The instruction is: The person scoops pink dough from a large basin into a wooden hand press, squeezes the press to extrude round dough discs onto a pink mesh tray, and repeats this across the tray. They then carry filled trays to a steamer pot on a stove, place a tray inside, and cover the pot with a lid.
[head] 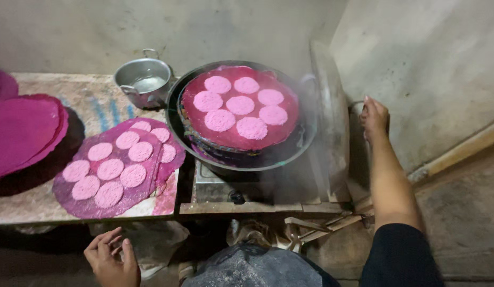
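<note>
Head view, one frame. Right hand: raised at the right of the stove, fingers closed around the upper edge of a large grey metal lid that stands on edge, leaning against the wall beside the pan; the grip itself is partly hidden by steam. Left hand: low at the bottom edge, below the tabletop, fingers loosely curled and half open, holding nothing and touching nothing. Wide dark pan: sits on a small metal stove, steaming, and holds a stack of round trays; the top tray is lined in deep pink and carries seven pale pink round cakes, one in the middle and six around it. Lid, handling judgement: thin sheet metal, stiff, likely light for its span but hot and damp from steam, so best taken at the rim or a knob, away from the vapour. Cakes, handling judgement: soft, moist and fragile, better moved on their liner than by hand. On the tabletop left of the stove: a purple sheet bearing some eleven more pink cakes, apart from one another. Further left: a pile of magenta sheets. Behind: a small metal pot with two handles, just beside the pan.
</note>
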Demonstrator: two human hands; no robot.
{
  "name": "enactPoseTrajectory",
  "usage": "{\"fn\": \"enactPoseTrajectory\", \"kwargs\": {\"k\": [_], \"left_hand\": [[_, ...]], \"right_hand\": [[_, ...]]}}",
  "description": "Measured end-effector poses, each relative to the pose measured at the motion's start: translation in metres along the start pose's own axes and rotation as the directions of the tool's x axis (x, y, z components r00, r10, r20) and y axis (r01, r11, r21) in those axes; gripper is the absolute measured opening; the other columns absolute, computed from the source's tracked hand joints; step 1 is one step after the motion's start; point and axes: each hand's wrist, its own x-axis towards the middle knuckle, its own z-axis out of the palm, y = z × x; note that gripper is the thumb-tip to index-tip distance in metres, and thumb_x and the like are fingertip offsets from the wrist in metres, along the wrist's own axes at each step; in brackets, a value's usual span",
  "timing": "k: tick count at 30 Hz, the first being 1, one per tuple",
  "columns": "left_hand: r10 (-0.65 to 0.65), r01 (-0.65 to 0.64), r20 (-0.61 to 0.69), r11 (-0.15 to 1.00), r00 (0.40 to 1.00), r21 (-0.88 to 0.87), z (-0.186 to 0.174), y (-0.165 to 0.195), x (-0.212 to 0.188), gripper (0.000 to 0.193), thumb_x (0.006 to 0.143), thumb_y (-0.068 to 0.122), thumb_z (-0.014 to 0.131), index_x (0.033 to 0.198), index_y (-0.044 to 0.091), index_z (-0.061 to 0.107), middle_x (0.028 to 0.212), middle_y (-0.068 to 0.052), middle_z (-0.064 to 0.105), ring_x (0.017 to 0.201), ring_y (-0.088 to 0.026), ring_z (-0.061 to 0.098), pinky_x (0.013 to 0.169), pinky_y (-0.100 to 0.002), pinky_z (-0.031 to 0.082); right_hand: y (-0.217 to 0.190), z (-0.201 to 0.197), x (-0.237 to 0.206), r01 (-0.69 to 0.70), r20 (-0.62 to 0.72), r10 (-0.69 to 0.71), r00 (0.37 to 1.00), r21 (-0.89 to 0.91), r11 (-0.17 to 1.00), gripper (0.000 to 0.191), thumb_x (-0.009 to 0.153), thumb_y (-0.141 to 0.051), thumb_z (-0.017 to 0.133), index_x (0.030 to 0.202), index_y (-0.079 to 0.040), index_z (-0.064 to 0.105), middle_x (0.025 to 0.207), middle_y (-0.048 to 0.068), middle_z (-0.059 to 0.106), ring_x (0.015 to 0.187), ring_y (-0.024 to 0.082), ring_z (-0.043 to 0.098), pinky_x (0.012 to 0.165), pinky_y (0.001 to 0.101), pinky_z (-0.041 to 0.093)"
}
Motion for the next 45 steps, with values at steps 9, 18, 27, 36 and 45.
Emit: {"fn": "enactPoseTrajectory", "kwargs": {"k": [9,18,27,36,45], "left_hand": [[-0.101,0.105,-0.032,0.977,0.994,0.186,-0.016,0.018,-0.021,0.031,0.096,0.000,0.066,0.126,0.002,0.065,0.133,-0.016,0.047,0.103,-0.022,0.063,0.087,-0.035,0.054],[-0.043,0.052,-0.080,0.991,0.996,0.122,-0.001,0.063,-0.006,0.029,0.089,0.001,0.065,0.118,0.006,0.065,0.123,-0.014,0.053,0.103,-0.025,0.064,0.088,-0.035,0.055],[-0.139,0.145,-0.110,0.989,0.984,0.041,0.009,0.036,-0.003,0.030,0.088,0.002,0.064,0.118,0.005,0.065,0.119,-0.014,0.054,0.098,-0.025,0.065,0.086,-0.036,0.056],[-0.128,0.130,-0.037,0.990,0.991,0.055,0.031,0.020,0.028,0.028,0.088,0.005,0.065,0.116,0.007,0.064,0.113,-0.012,0.058,0.093,-0.025,0.066,0.082,-0.036,0.055],[-0.081,0.079,0.047,0.996,0.996,0.046,0.052,0.039,0.063,0.028,0.088,0.007,0.065,0.116,0.008,0.065,0.110,-0.012,0.060,0.092,-0.025,0.067,0.077,-0.037,0.054]], "right_hand": [[0.051,-0.014,0.025,-0.176,0.113,0.171,0.979,0.036,0.984,0.040,0.103,-0.034,0.060,0.070,-0.017,0.045,0.053,-0.005,0.035,0.039,0.008,0.031,0.037,0.0270,0.021],[0.061,-0.025,0.033,-0.197,-0.058,0.189,0.980,-0.358,0.913,0.024,0.112,-0.030,0.052,0.096,-0.013,0.058,0.083,-0.003,0.058,0.073,0.012,0.053,0.065,0.0329,0.045],[0.057,-0.011,0.034,-0.266,-0.162,0.216,0.963,-0.432,0.862,0.022,0.115,-0.022,0.054,0.097,-0.009,0.056,0.090,0.001,0.058,0.080,0.017,0.054,0.070,0.0361,0.044],[0.051,-0.009,0.039,-0.284,-0.188,0.219,0.957,-0.474,0.834,0.020,0.115,-0.023,0.052,0.104,-0.007,0.057,0.097,0.004,0.059,0.086,0.018,0.056,0.073,0.0362,0.046],[0.054,-0.018,0.034,-0.288,-0.156,0.243,0.957,-0.457,0.841,0.021,0.115,-0.024,0.051,0.111,-0.005,0.058,0.104,0.007,0.061,0.091,0.020,0.059,0.076,0.0363,0.047]]}}
